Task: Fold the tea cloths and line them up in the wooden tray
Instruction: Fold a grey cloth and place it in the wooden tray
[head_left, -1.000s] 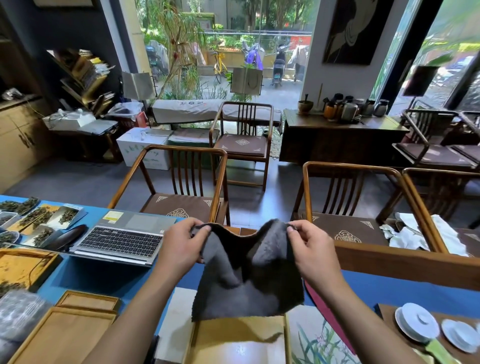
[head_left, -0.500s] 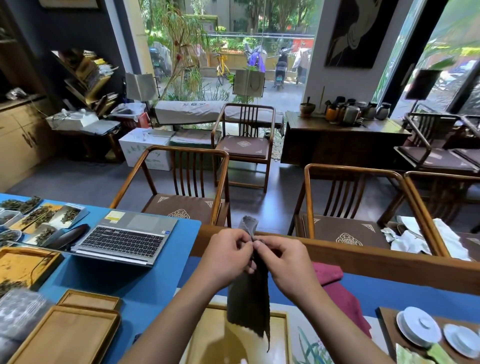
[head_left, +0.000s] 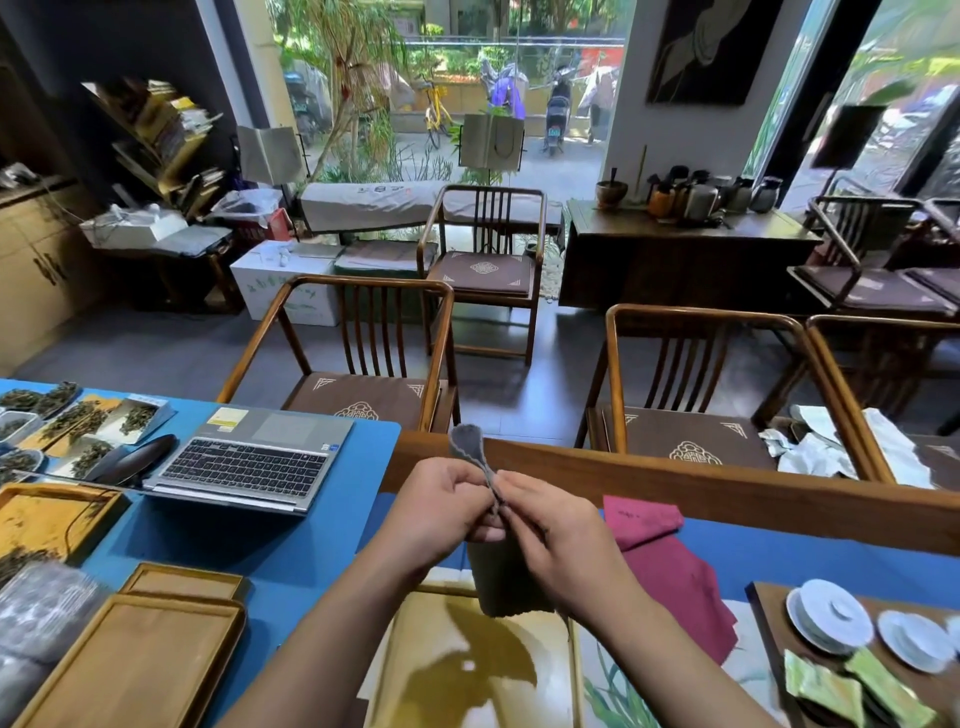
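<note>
A dark grey tea cloth (head_left: 501, 582) hangs folded in half, held up in the air over the wooden tray (head_left: 467, 660). My left hand (head_left: 441, 504) and my right hand (head_left: 550, 530) meet at its top edge and both pinch it there. A corner of the cloth sticks up above my fingers. A crimson tea cloth (head_left: 670, 566) lies spread on the table just right of my right hand. The tray's bottom is glossy yellow-brown wood.
An open laptop (head_left: 244, 462) sits on the blue table (head_left: 260, 545) to the left. Two more wooden trays (head_left: 145, 654) lie at the lower left. White lidded cups (head_left: 828, 616) stand on a dark board at the right. A raised wooden rail (head_left: 727, 493) borders the table's far side.
The cloth was held spread open between my hands. I brought both hands together, folding it in half, and they have stayed pinched at its top since.
</note>
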